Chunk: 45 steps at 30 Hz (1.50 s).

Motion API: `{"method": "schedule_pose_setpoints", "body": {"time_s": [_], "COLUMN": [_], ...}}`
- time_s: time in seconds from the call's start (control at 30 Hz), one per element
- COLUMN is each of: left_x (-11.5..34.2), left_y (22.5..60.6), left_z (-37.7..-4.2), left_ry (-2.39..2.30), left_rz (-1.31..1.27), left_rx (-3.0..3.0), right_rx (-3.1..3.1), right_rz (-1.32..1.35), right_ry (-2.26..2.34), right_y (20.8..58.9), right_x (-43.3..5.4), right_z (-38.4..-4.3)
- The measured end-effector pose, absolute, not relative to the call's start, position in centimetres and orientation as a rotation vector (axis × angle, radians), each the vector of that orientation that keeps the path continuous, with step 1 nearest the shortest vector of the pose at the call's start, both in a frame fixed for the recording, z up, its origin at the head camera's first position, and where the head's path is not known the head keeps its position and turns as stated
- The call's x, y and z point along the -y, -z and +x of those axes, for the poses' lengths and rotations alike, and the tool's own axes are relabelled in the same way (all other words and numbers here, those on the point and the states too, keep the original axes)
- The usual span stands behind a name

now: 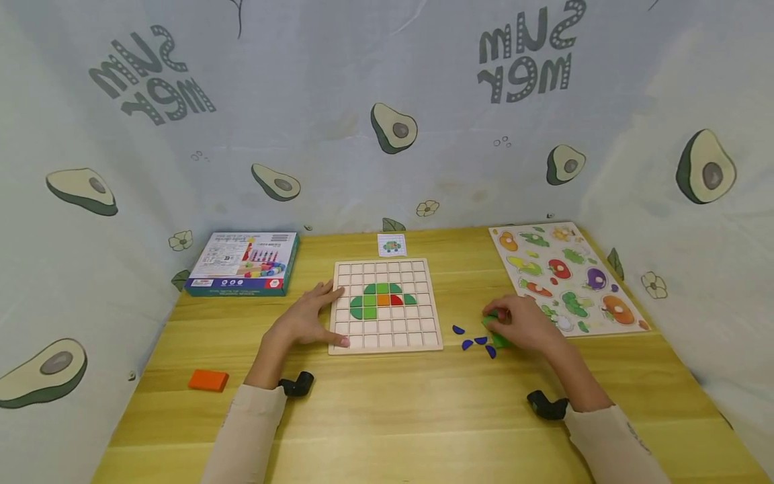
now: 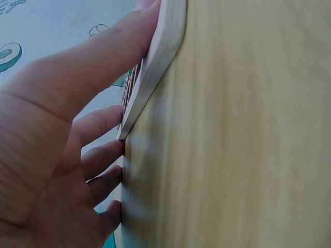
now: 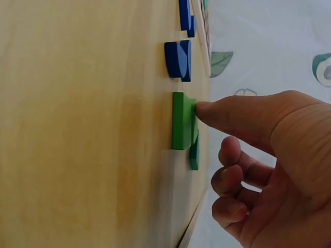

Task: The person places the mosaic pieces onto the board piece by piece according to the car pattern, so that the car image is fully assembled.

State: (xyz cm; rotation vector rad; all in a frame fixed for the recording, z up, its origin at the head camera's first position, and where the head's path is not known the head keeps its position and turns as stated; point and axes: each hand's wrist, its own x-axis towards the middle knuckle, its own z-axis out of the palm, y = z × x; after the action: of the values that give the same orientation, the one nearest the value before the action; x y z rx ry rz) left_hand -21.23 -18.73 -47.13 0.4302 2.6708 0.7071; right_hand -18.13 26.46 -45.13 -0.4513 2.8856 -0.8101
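My left hand (image 1: pixel 306 316) lies spread along the left side of the wooden grid board (image 1: pixel 417 341), its thumb at the near left corner and fingertips on the edge. On the board, green, orange and red tiles form a turtle-like shape. Over to the right of the board, my right hand (image 1: pixel 523 323) pinches a green tile (image 1: pixel 488 321) between thumb and index finger; the index tip is hidden in the right wrist view. Another green tile (image 3: pixel 180 121) lies just below the thumb. Several blue half-round pieces (image 1: pixel 480 341) lie between that hand and the board.
A small pattern card (image 1: pixel 392 245) lies behind the board. At the back left sits a boxed toy (image 1: pixel 242 263), and a vegetable puzzle board (image 1: pixel 565 275) lies at the right. An orange block (image 1: pixel 208 380) rests at the left front. Printed cloth surrounds the table.
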Motion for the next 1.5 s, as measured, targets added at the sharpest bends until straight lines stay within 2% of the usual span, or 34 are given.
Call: {"method": "schedule_pose_setpoints", "body": {"time_s": [0.93, 1.5], "left_x": [18.5, 18.8], "left_y": [47.4, 47.2], "left_z": [-21.2, -21.0], "left_ry": [-0.707, -0.723], "left_rz": [0.462, 0.457], "left_rx": [-2.673, -2.672], "right_rx": [-2.878, -2.906], "right_rz": [-0.467, -0.538], "right_ry": [0.822, 0.974], "right_y": [45.7, 45.5], "right_x": [-26.2, -20.6], "right_z": [-18.6, -20.6]}}
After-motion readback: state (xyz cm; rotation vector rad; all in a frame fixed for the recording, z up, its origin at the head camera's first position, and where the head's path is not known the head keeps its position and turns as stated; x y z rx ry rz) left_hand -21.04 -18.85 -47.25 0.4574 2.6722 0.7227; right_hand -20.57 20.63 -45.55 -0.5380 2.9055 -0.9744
